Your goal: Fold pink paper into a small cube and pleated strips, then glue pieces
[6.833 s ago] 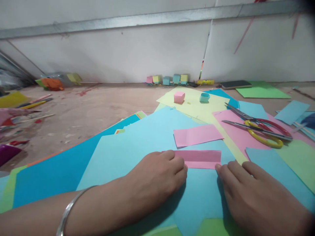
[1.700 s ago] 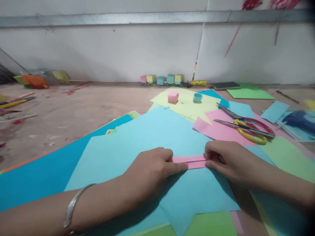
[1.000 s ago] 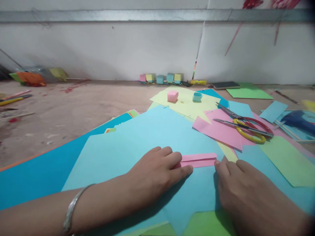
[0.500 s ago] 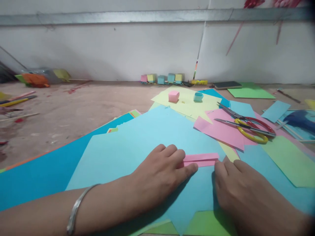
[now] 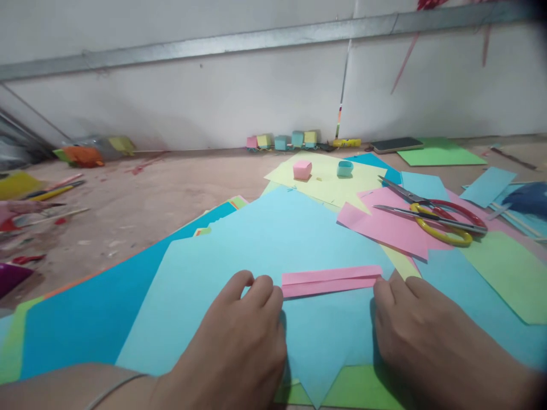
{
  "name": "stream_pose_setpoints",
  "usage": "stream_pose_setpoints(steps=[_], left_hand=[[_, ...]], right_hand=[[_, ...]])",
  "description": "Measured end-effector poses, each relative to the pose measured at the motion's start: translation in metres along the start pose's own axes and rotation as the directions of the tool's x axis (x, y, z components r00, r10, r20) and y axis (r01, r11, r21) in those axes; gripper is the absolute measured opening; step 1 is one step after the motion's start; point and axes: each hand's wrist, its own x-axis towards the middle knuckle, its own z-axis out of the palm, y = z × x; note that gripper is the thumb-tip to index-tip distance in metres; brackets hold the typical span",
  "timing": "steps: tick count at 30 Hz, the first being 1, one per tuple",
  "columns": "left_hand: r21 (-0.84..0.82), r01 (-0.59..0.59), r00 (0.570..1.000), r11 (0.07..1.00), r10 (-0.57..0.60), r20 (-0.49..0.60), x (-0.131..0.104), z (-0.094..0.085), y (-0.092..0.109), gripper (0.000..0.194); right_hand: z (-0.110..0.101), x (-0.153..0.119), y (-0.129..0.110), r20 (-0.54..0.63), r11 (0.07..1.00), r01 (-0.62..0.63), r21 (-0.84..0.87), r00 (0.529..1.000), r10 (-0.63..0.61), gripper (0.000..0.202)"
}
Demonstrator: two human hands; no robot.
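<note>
A pink folded paper strip [image 5: 331, 281] lies lengthwise across a light blue paper sheet [image 5: 239, 245], with a crease line along its middle. At the strip's left end, my left hand [image 5: 245, 336] is closed with bent fingers, its thumb hidden from view. My right hand [image 5: 421, 327] pinches the strip's right end between thumb and fingers. Beyond the hands, a small pink paper box [image 5: 302, 169] and a small teal paper box [image 5: 344, 168] stand on a pale yellow sheet [image 5: 282, 168].
Two pairs of scissors, one red-handled [image 5: 464, 209] and one yellow-handled [image 5: 448, 230], lie on pink paper [image 5: 384, 233] at right. Along the wall are several small paper cubes [image 5: 281, 142], a yellow glue stick [image 5: 347, 143] and a dark phone [image 5: 397, 145].
My left hand has slid leftward along the pink strip to its left end, uncovering more of it. My right hand stays at the right end. The view has tilted slightly.
</note>
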Motion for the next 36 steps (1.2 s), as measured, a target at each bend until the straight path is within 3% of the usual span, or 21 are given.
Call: stream_pose_setpoints(steps=[4, 7, 13, 21, 27, 36], left_hand=[[-0.015, 0.08, 0.991, 0.997, -0.081, -0.107, 0.008, -0.005, 0.0, 0.016], [-0.084, 0.066, 0.979, 0.994, -0.081, -0.188, 0.018, 0.001, 0.0, 0.014], [-0.244, 0.064, 0.993, 0.968, -0.086, -0.08, 0.025, 0.025, -0.003, 0.024], [-0.294, 0.077, 0.975, 0.953, -0.134, -0.178, 0.03, 0.028, -0.01, 0.023], [-0.344, 0.075, 0.969, 0.936, -0.15, -0.195, 0.037, 0.036, -0.025, 0.019], [-0.234, 0.021, 0.958, 0.972, -0.087, -0.273, 0.036, 0.038, -0.026, 0.03]], right_hand=[[0.002, 0.0, 0.0, -0.035, 1.0, -0.02, 0.023, 0.999, 0.021, 0.016], [0.003, 0.0, -0.001, -0.054, 0.998, -0.04, 0.054, 0.998, 0.043, 0.016], [-0.002, 0.002, 0.005, -0.108, 0.981, -0.149, 0.125, 0.981, 0.162, 0.014], [0.011, 0.014, 0.01, -0.122, 0.983, -0.075, 0.169, 0.988, 0.096, 0.01], [0.021, 0.018, 0.012, -0.214, 0.994, -0.015, 0.106, 0.976, 0.037, 0.02], [0.019, 0.021, 0.018, -0.3, 0.983, 0.018, 0.185, 0.953, 0.039, 0.023]])
